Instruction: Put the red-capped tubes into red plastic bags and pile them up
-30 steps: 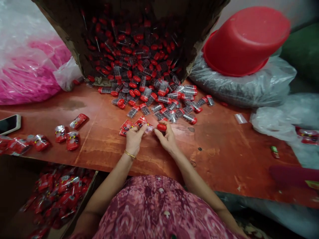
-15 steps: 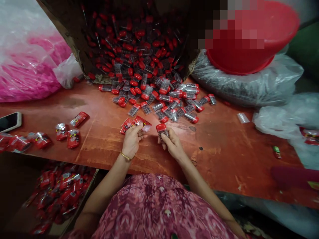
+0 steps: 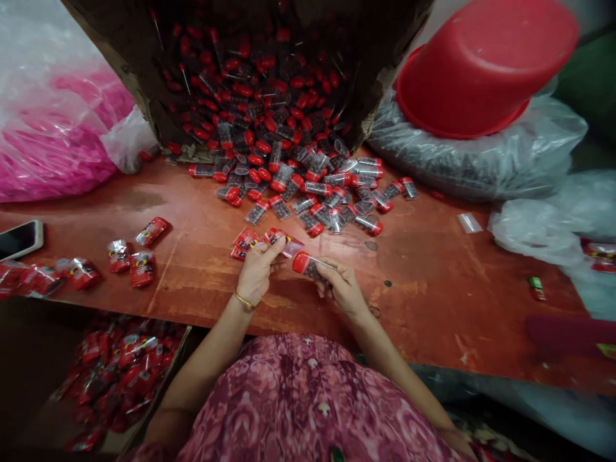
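Note:
My left hand (image 3: 258,269) is closed on a red printed plastic sleeve (image 3: 287,241), its clear end pointing right. A few flat red sleeves (image 3: 244,242) lie on the table just behind that hand. Gripped in my right hand (image 3: 341,282) is a small clear container (image 3: 312,267) with a red cap and dark pellets inside. It is tilted, cap to the left, close to the sleeve's end. Beyond both hands, a heap of similar red-capped containers (image 3: 317,189) spills out of a cardboard box (image 3: 129,77).
Several wrapped red packs (image 3: 142,269) and a phone (image 3: 22,239) lie at the left. Below the table edge, a box holds more wrapped packs (image 3: 125,372). A red bucket (image 3: 481,70) stands on a plastic bag of dark pellets (image 3: 462,167); a pink-filled bag (image 3: 58,141) sits back left.
My right hand has turned the container from upright to lying leftward, bringing its cap up to the sleeve. The sleeve in my left hand has shifted slightly right.

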{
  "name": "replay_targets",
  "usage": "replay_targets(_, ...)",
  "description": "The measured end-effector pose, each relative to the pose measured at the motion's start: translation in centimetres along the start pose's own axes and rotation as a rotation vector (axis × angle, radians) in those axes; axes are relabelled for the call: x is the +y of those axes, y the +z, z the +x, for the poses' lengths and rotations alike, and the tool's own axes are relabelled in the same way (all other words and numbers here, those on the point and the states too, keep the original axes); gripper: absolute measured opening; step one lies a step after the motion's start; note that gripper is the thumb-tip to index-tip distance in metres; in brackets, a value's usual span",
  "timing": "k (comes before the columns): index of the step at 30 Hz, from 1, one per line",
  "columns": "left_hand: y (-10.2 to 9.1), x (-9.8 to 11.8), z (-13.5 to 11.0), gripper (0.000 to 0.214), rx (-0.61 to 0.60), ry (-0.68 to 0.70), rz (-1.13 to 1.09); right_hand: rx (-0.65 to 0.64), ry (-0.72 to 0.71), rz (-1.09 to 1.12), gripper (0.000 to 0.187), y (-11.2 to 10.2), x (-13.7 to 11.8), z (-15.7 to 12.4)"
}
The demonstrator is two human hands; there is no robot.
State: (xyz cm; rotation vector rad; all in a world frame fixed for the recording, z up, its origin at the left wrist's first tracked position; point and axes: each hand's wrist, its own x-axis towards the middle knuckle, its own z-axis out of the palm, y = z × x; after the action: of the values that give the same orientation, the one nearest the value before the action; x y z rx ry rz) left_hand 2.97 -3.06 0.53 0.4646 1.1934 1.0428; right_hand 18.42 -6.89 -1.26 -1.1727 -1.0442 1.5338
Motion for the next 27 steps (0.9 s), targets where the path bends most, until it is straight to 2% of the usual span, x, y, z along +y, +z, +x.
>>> replay_targets(8, 0.1, 0.1, -0.3, 0.036, -0.055, 0.07, 0.109, 0.035, -0.025, -0.065, 0.028, -0.1, -0.5, 0.2)
replay_targets(13, 0.2, -0.2, -0.3, 0.036, -0.094, 0.102, 0.137, 0.022, -0.007, 0.003, 0.029, -0.2, 0.2, 0.6)
replay_targets(17, 0.5, -1.2, -0.2, 0.03, -0.056, 0.201, 0.124, 0.014, 0.013, 0.097, 0.031, 0.2, 1.0, 0.8)
replay_targets(19, 0.8, -1.8, -0.2, 0.028, -0.04, 0.23, 0.1, 0.062, -0.001, 0.096, 0.033, 0.8, 1.1, 0.8)
replay_targets(23, 1.2, -2.4, -0.4, 0.032, -0.062, 0.212, 0.013, 0.236, -0.141, 0.019, 0.035, 2.0, 1.2, 0.5)
replay_targets(27, 1.1, -2.0, -0.5, 0.034, -0.114, 0.136, -0.089, 0.138, -0.111, 0.058, 0.037, 2.4, 1.3, 0.7)
